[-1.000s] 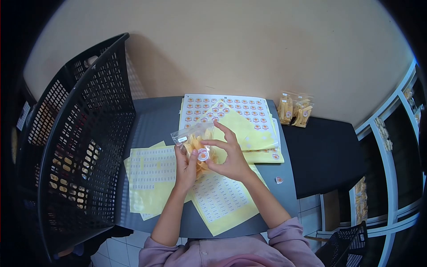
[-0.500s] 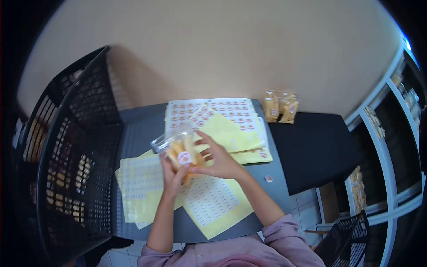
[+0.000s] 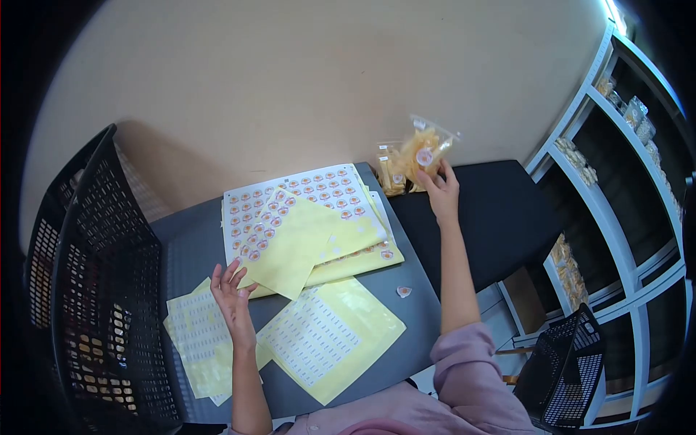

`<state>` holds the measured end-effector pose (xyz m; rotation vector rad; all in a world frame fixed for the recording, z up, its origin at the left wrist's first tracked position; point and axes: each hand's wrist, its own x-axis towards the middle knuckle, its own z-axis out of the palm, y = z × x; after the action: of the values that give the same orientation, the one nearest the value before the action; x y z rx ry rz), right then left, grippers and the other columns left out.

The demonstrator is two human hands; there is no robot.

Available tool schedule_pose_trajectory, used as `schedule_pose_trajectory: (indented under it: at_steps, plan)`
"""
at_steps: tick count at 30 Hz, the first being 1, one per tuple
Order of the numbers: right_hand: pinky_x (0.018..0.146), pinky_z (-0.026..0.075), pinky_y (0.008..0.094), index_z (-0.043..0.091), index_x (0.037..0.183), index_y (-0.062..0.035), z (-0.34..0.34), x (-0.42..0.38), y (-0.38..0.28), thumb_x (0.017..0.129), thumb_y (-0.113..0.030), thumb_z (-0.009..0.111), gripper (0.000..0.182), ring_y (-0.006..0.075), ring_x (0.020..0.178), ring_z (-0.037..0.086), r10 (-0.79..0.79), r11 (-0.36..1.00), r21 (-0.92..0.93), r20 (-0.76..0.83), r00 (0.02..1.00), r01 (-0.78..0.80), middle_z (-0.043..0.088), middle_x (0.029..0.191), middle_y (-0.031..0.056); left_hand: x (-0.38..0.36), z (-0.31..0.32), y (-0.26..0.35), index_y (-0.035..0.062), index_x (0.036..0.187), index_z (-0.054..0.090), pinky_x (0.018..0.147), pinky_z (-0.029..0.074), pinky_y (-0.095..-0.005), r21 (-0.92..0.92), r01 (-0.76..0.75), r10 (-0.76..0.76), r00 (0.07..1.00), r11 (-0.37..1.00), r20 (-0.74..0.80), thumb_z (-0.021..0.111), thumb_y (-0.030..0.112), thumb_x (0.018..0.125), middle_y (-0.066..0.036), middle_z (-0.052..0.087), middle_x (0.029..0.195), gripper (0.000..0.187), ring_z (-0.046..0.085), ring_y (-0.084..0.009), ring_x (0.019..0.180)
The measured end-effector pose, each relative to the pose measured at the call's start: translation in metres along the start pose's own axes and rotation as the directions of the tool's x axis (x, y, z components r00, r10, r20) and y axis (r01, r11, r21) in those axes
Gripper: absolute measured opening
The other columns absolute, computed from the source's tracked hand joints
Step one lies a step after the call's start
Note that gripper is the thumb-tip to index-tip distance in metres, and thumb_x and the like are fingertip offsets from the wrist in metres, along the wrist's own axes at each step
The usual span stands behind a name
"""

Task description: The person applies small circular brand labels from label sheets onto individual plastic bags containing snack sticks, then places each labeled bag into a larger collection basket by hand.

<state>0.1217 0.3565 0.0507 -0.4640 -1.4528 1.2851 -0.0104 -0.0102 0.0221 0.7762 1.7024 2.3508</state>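
My right hand (image 3: 441, 190) is stretched out to the far right of the grey table (image 3: 188, 246) and grips a clear snack bag (image 3: 426, 148) with a round orange sticker on it. The bag is held just above other filled bags (image 3: 392, 171) standing against the wall. My left hand (image 3: 231, 290) rests open on the table, fingers spread, touching the edge of a yellow sticker sheet (image 3: 301, 246). Sheets of round orange stickers (image 3: 293, 196) lie behind it. Sheets of small rectangular labels (image 3: 319, 337) lie in front.
A tall black mesh basket (image 3: 94, 290) stands at the left. A black surface (image 3: 500, 210) adjoins the table on the right, with white shelves (image 3: 616, 167) holding more bags beyond. A smaller black basket (image 3: 565, 377) sits on the floor. A loose sticker (image 3: 403, 291) lies near the table edge.
My right hand carried the stickered bag from the table's middle to the far right by the wall. My left hand let go of it and came down open onto the sheets. The view turned right.
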Motion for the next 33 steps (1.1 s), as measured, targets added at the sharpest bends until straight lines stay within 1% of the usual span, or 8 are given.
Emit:
schedule_pose_trajectory:
  at_steps: [2,3,8,14,19,23,30,33]
  plan:
    - [0.076,0.046,0.0263,0.045,0.114,0.0051,-0.046,0.018,0.067,0.066,-0.010,0.072,0.057,0.0147,0.086,0.055,-0.082,0.948,-0.304,0.063,0.995,0.098,0.053,0.101,0.0095,0.001,-0.003,-0.001,0.0043,0.127,0.020,0.083,0.040,-0.0309,0.007,-0.004,0.005,1.000,1.000,-0.022,0.044,0.013,0.082,-0.015,0.037,0.121,0.052,0.041,-0.0212,0.107]
    - [0.076,0.046,0.0263,0.045,0.114,0.0051,-0.057,0.020,0.084,0.066,-0.010,0.072,0.057,0.0147,0.086,0.055,-0.084,0.947,-0.305,0.065,0.994,0.100,0.053,0.101,0.0095,0.002,-0.004,-0.002,0.0038,0.126,0.021,0.082,0.041,-0.0296,0.019,-0.007,0.008,0.999,1.000,-0.044,0.042,0.011,0.083,-0.015,0.038,0.120,0.048,0.041,-0.0200,0.106]
    - [0.070,0.046,0.0260,0.048,0.112,0.0026,-0.075,0.013,0.118,0.062,-0.017,0.074,0.060,0.0130,0.077,0.055,0.227,0.840,-0.534,0.182,0.957,-0.098,0.059,0.093,0.0077,0.002,-0.009,-0.007,0.0057,0.125,0.025,0.082,0.040,-0.0310,0.040,0.012,-0.009,0.997,0.999,-0.079,0.039,0.015,0.085,-0.012,0.038,0.119,0.044,0.041,-0.0184,0.106]
    - [0.073,0.047,0.0269,0.049,0.113,-0.0018,-0.054,0.019,0.114,0.065,-0.011,0.071,0.054,0.0169,0.086,0.057,0.335,0.821,-0.551,0.255,0.907,-0.148,0.059,0.098,0.0090,0.002,-0.009,-0.012,0.0033,0.124,0.025,0.079,0.041,-0.0282,0.049,0.054,-0.049,0.994,0.997,-0.094,0.038,0.014,0.085,-0.012,0.040,0.115,0.042,0.043,-0.0171,0.101]
    - [0.080,0.045,0.0282,0.042,0.119,-0.0013,-0.060,0.032,0.128,0.067,-0.005,0.067,0.058,0.0190,0.094,0.055,0.440,0.876,-0.372,0.358,0.824,-0.307,0.054,0.109,0.0097,0.001,-0.010,-0.014,0.0030,0.124,0.026,0.078,0.041,-0.0278,0.067,0.069,-0.064,0.995,0.995,-0.078,0.039,0.014,0.085,-0.012,0.041,0.114,0.043,0.044,-0.0164,0.100]
    - [0.082,0.044,0.0299,0.037,0.123,-0.0015,-0.063,0.032,0.133,0.065,-0.003,0.067,0.065,0.0217,0.097,0.054,0.439,0.860,-0.442,0.385,0.812,-0.255,0.052,0.112,0.0118,0.003,-0.010,-0.013,0.0043,0.123,0.027,0.079,0.041,-0.0294,0.058,0.053,-0.049,0.996,0.997,-0.069,0.041,0.016,0.085,-0.011,0.040,0.115,0.043,0.043,-0.0171,0.102]
    - [0.083,0.044,0.0323,0.035,0.123,-0.0007,-0.075,0.028,0.132,0.059,0.003,0.061,0.069,0.0240,0.099,0.053,0.380,0.624,-0.768,0.138,0.915,-0.144,0.052,0.109,0.0146,0.003,-0.010,-0.014,0.0014,0.122,0.028,0.076,0.041,-0.0275,0.080,-0.018,0.024,0.997,0.997,-0.068,0.042,0.011,0.082,-0.012,0.042,0.112,0.043,0.044,-0.0173,0.099]
    - [0.075,0.046,0.0313,0.049,0.111,-0.0059,-0.073,0.025,0.102,0.068,-0.006,0.057,0.044,0.0191,0.081,0.059,0.156,0.593,-0.798,-0.015,0.988,-0.106,0.061,0.087,0.0083,0.003,-0.010,-0.024,0.0007,0.117,0.032,0.073,0.039,-0.0280,0.101,-0.113,0.124,0.987,0.988,-0.107,0.045,0.011,0.079,-0.011,0.044,0.103,0.042,0.044,-0.0164,0.090]
